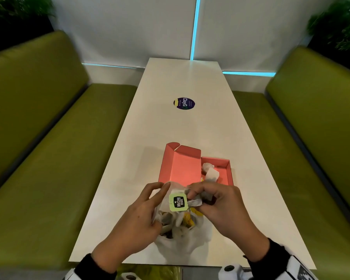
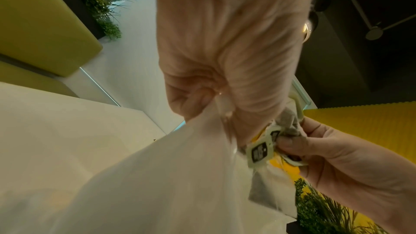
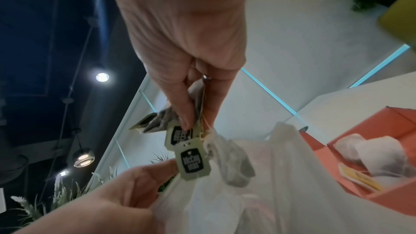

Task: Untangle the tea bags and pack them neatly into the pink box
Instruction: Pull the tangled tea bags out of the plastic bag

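Note:
An open pink box (image 1: pixel 180 168) lies on the white table (image 1: pixel 190 126), its lid folded back to the left. A few white tea bags (image 1: pixel 210 173) lie in its right tray, also seen in the right wrist view (image 3: pixel 371 152). Just in front stands a thin white plastic bag (image 1: pixel 176 225) holding several tangled tea bags with yellow and green tags. My left hand (image 1: pixel 157 199) grips the bag's rim (image 2: pixel 202 124) and holds it up. My right hand (image 1: pixel 196 199) pinches a bunch of tea bags (image 3: pixel 157 122) above the opening, and their green tags (image 3: pixel 192 161) dangle on strings.
A round dark sticker (image 1: pixel 183 103) lies further up the table. Green benches (image 1: pixel 49 158) run along both sides, and a white wall closes the far end. The pink box (image 3: pixel 396 131) is close to my right hand, just beyond the plastic bag.

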### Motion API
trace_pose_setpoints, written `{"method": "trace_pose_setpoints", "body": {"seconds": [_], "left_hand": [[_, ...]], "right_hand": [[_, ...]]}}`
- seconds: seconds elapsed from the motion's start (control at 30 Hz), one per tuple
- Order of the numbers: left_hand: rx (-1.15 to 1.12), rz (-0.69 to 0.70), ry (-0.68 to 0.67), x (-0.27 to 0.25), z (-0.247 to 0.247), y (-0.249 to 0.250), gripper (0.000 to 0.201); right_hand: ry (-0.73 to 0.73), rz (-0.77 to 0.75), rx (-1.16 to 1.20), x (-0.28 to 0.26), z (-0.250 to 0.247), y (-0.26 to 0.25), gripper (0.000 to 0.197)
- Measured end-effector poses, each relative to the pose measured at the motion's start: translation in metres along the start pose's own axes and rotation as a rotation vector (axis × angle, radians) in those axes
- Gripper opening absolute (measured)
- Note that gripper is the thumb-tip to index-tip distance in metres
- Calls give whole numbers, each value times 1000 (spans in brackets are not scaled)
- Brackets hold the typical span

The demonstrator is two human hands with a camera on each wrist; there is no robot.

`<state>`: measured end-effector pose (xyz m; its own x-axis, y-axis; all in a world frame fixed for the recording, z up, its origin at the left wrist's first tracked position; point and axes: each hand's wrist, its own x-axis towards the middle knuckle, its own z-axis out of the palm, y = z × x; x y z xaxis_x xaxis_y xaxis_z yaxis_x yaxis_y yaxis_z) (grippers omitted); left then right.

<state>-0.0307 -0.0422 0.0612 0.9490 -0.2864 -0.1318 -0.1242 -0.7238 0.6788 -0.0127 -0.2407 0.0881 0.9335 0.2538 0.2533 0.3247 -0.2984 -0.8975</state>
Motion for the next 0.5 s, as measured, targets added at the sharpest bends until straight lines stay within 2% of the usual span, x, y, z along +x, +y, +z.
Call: {"method": "trace_pose_setpoints", "body": {"seconds": [0.27, 0.5], "left_hand": [[-65, 12, 29, 6, -4, -5, 75], [-73, -11, 45, 10, -6, -10, 76]], "right_hand": [[-35, 40, 127, 13, -6, -21, 42], [-53, 2, 228, 28, -14, -49, 41]]}}
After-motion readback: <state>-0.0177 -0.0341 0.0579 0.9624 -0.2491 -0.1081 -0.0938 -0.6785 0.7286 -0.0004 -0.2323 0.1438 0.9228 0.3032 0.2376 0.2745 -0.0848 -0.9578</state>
